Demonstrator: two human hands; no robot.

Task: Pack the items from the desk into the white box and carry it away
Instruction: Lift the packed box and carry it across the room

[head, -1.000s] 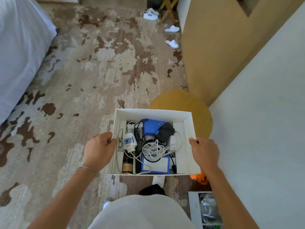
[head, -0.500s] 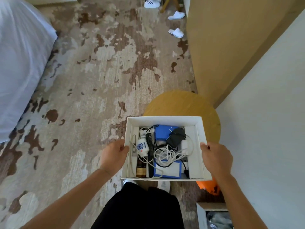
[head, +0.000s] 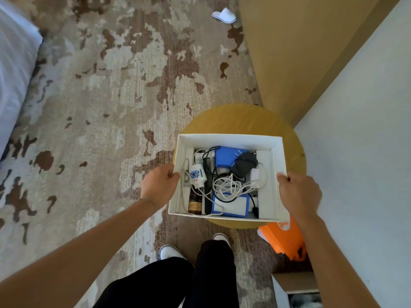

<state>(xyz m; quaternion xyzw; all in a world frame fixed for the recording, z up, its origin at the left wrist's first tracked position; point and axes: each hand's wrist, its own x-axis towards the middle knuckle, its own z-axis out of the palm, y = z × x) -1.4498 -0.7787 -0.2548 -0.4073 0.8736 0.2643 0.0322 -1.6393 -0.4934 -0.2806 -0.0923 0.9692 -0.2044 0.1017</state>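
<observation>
I hold the white box in front of me, over a round yellow stool. My left hand grips the box's left wall and my right hand grips its right wall. Inside lie a blue case, a black charger, a tangle of white cable, a white bottle with a blue flower, a brown bottle, a black comb and a blue-framed white card.
Patterned beige and brown carpet spreads ahead and left. A white bed is at the left edge. A tan cabinet and white wall stand on the right. An orange bag lies by my right leg. A white slipper lies far ahead.
The view has tilted down and moved forward. The box now hangs over the yellow stool, with both hands holding it as before. My legs and shoes show below.
</observation>
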